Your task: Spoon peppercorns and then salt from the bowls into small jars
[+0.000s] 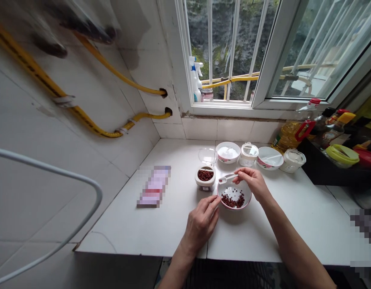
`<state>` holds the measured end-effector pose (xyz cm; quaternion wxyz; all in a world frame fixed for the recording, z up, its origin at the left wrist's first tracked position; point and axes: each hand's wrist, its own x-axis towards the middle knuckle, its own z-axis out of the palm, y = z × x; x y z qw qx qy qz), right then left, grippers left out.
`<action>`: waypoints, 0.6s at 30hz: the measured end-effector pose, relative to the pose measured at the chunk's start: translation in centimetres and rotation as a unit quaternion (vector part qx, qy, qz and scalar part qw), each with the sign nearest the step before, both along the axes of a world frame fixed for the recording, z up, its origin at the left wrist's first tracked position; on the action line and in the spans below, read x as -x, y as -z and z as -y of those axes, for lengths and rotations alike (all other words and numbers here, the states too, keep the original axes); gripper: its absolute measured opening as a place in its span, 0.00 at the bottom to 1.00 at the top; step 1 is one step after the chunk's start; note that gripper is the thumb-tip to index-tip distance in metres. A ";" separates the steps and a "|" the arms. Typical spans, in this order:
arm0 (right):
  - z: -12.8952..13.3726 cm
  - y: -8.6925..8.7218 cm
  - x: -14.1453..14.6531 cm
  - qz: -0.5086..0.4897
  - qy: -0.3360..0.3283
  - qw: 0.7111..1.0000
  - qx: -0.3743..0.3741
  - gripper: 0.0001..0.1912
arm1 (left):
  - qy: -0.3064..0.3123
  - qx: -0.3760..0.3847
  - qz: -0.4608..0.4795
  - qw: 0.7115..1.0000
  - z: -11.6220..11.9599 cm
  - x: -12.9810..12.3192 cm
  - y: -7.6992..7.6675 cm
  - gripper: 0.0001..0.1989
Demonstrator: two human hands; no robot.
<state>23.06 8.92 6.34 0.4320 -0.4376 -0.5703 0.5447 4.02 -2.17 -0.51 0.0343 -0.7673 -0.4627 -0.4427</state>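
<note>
White plastic spoon (230, 178) pinched in the right hand (254, 183), above the bowl (247, 196) of dark-red bits (232, 203); left hand (202, 216) fingertips on its left rim. Bowl sits mid-counter (179, 226), between front and back edges. Open jar (200, 184) of similar bits just left, label too small to read. Near back edge: bowl of white powder (228, 158); oil bottle (289, 134), label illegible.

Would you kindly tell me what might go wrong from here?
The right hand holds the spoon near the rim of the bowl, so dark red pieces might drop onto the counter. The open jar stands close to the bowl and the left hand; a sideways bump could tip it and scatter its contents.
</note>
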 end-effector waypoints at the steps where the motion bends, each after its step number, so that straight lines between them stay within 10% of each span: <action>1: 0.0 0.0 0.3 -0.002 0.005 1.000 -0.013 0.14 | 0.000 -0.003 0.000 1.000 0.0 0.0 0.0 0.20; 7: 1.0 -0.2 2.8 0.063 0.022 0.982 -0.178 0.10 | 0.004 0.001 -0.005 1.000 0.0 0.1 0.2 0.20; 13: 1.6 0.1 3.7 0.208 0.022 0.868 -0.451 0.09 | 0.005 0.007 -0.006 1.000 0.0 0.1 0.4 0.19; 18: 1.5 -1.0 1.6 0.207 0.094 0.882 -0.414 0.07 | 0.002 -0.001 -0.007 1.000 0.0 0.1 0.3 0.18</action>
